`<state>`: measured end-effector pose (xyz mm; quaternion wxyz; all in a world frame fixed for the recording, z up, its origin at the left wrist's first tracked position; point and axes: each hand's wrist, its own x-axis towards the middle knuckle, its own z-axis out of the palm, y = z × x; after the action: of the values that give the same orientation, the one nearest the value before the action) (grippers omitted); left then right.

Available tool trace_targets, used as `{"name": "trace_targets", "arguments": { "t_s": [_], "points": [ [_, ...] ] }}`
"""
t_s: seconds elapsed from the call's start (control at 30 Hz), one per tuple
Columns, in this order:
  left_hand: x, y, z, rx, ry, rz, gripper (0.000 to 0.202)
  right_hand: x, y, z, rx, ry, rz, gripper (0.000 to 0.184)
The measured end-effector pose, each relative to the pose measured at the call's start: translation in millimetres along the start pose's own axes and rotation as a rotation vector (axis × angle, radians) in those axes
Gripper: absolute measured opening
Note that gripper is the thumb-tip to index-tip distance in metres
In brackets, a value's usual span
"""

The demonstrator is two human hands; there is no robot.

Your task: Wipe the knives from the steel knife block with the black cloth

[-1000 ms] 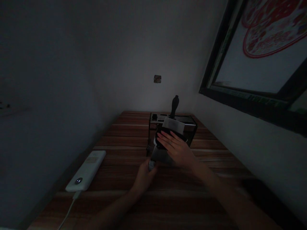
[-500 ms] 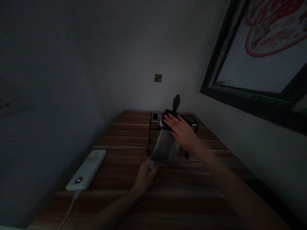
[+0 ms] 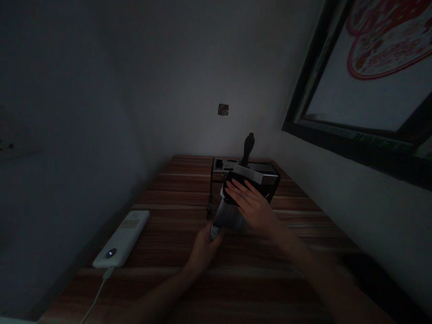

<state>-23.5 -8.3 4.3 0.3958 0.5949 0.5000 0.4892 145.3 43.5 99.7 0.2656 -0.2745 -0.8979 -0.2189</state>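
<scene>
My left hand (image 3: 204,247) is closed around the handle of a wide cleaver (image 3: 227,218). Its pale blade slants up and away from me over the wooden table (image 3: 189,189). My right hand (image 3: 254,207) holds a dark cloth (image 3: 236,184) against the upper half of the blade, with the fingers laid across the cloth. Just behind the blade stands a metal knife block (image 3: 270,177) with one black knife handle (image 3: 248,146) sticking up from it. The room is very dim.
A white power bank (image 3: 121,238) with a cable at its near end lies at the table's left edge. Walls close the table in at the back and on the right, where a dark-framed picture (image 3: 371,76) hangs.
My right hand slid the cloth up the blade to near its tip, then came back down to the upper-middle of the blade. My left hand has stayed on the handle.
</scene>
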Motion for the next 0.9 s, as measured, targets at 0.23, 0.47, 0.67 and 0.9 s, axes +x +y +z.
{"name": "trace_targets", "arguments": {
  "t_s": [0.23,0.47,0.67,0.9],
  "points": [
    [0.0,-4.3,0.2,-0.047,0.028,-0.025,0.018,-26.4,-40.4,19.5,0.009,-0.067,-0.002,0.044],
    [-1.4,-7.0,-2.3,-0.167,0.027,-0.017,0.025,-43.6,-74.0,35.4,0.071,-0.091,-0.027,0.046],
    [-1.1,-6.3,-0.7,-0.171,0.040,-0.016,0.025,-42.8,-74.7,36.9,0.060,-0.038,-0.014,0.043],
    [0.1,-8.2,-0.6,-0.135,0.039,-0.003,0.027,-39.9,-72.8,30.3,0.056,-0.052,-0.032,0.042]
  ]
}}
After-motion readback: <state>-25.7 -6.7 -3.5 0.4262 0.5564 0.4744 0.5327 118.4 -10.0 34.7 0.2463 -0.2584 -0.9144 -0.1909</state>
